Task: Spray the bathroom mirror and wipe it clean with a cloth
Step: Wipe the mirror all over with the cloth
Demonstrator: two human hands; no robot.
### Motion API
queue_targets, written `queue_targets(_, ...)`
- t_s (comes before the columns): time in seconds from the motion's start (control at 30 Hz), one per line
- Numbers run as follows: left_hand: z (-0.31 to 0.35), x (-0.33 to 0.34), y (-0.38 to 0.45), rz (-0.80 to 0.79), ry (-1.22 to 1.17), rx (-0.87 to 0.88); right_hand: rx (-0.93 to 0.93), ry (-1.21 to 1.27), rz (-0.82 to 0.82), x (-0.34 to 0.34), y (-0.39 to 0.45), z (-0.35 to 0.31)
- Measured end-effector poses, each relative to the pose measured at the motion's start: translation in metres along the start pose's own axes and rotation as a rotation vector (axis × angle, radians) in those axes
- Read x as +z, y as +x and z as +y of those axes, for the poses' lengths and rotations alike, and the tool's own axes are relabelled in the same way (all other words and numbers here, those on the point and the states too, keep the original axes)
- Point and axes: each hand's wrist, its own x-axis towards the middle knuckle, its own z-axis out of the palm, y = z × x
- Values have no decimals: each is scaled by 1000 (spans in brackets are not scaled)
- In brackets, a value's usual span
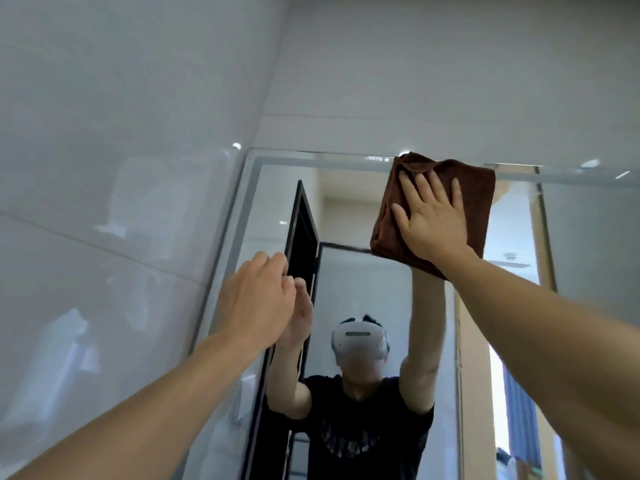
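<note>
The right hand (433, 216) lies flat with straight fingers, pressing the folded brown cloth (478, 195) against the mirror (363, 271) at its top edge. The left hand (256, 299) is loosely curled below and left of the cloth, close to the mirror, holding nothing. The cloth looks soft and light, likely to bunch or slide on slick glass, so broad palm pressure over its middle suits it best.

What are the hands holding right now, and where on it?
The right hand presses flat on the middle of the brown cloth against the mirror; no grip. The left hand holds nothing.
</note>
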Motion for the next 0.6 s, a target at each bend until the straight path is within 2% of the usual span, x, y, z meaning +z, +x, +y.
queue_targets(0.13,-10,-6,-20,14,-103,-96,33,34,12,5,-1,-41)
queue_targets(0.23,-18,-12,-35,38,-143,-120,-44,73,-4,10,-4,-99)
queue_targets(0.37,-37,-17,-58,50,0,-46,-172,130,-28,19,-21,-180)
queue_targets(0.6,-78,-19,-90,3,126,-34,-180,173,-57,29,-49,-256)
